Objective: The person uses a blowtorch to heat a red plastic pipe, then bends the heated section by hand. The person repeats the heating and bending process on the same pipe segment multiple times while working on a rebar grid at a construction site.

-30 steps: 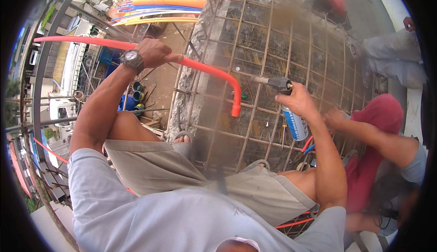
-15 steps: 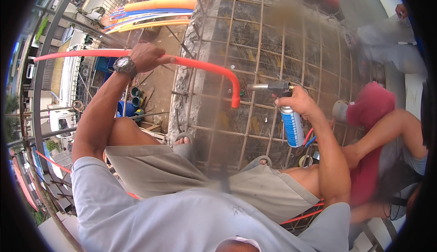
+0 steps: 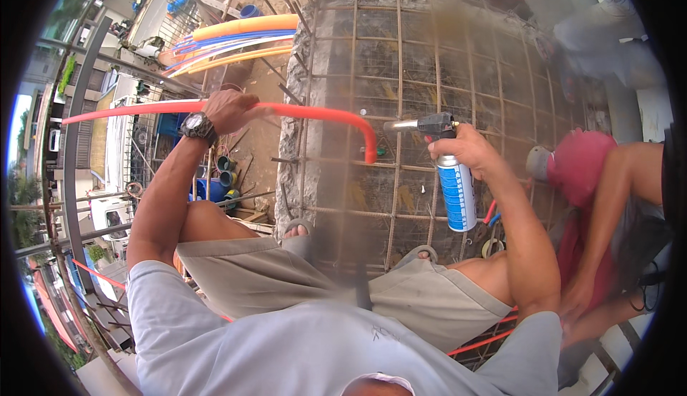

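Observation:
My left hand (image 3: 233,111), with a watch at its wrist, is closed around a long orange-red plastic pipe (image 3: 322,113). The pipe runs out to the left, and its right end curves down to a tip. In my right hand (image 3: 469,151) is a blow torch (image 3: 455,188): a blue and white gas canister with a black head and a metal nozzle (image 3: 402,126). The nozzle points left at the pipe's bend, with a small gap between them. Whether a flame burns I cannot tell.
A rebar grid (image 3: 398,74) spans the slab beneath, beside a rough concrete edge (image 3: 290,138). Coloured pipes (image 3: 236,38) lie at the far left. Red-handled pliers (image 3: 489,212) and a tape roll (image 3: 492,246) lie by my right knee. A co-worker in a red cap (image 3: 583,163) crouches at right.
The pipe's bent end and the torch nozzle have come slightly closer together. The co-worker's arm at right has shifted lower. My whole view has moved a little.

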### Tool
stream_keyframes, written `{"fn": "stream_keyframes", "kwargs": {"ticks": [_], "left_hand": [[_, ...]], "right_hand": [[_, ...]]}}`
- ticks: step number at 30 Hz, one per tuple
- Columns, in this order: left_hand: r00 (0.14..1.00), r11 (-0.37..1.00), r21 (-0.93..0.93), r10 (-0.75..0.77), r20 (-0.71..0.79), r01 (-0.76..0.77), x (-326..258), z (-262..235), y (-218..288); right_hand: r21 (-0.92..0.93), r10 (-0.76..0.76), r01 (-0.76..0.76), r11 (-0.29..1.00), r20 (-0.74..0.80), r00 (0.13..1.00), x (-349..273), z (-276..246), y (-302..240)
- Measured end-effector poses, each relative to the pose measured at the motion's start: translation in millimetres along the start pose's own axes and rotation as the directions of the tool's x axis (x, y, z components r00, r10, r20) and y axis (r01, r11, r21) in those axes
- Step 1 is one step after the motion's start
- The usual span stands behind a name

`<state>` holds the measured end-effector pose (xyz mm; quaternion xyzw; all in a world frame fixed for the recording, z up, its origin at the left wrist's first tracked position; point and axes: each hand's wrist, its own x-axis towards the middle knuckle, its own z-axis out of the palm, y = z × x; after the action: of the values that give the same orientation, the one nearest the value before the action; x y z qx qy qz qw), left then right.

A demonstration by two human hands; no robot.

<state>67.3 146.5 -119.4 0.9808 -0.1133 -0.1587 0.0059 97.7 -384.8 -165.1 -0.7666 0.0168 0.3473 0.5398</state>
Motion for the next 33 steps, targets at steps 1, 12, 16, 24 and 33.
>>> {"fn": "stream_keyframes", "kwargs": {"ticks": [1,12,16,24,33], "left_hand": [[1.000,1.000,-0.008,-0.005,0.007,0.005,0.6,-0.1,1.0],[0.999,1.000,0.012,0.020,-0.025,-0.020,10.5,-8.4,32.4],[1.000,1.000,0.017,-0.011,-0.025,0.012,13.2,-11.5,46.4],[0.999,0.988,-0.147,0.035,-0.024,-0.038,20.4,-11.2,61.0],[0.996,0.986,-0.164,0.005,-0.084,-0.018,16.0,-12.9,64.2]], "right_hand": [[-0.021,0.039,-0.040,0.999,-0.038,0.999,0.3,0.2,0.4],[-0.019,-0.015,0.012,1.000,-0.138,0.990,-17.3,4.2,-23.6],[0.164,-0.165,0.165,0.972,-0.013,0.986,-19.7,6.2,-23.6],[0.127,-0.186,0.190,0.974,-0.038,0.982,-20.3,4.4,-29.1],[0.245,-0.127,0.171,0.954,-0.186,0.974,-22.1,18.6,-38.4]]}}
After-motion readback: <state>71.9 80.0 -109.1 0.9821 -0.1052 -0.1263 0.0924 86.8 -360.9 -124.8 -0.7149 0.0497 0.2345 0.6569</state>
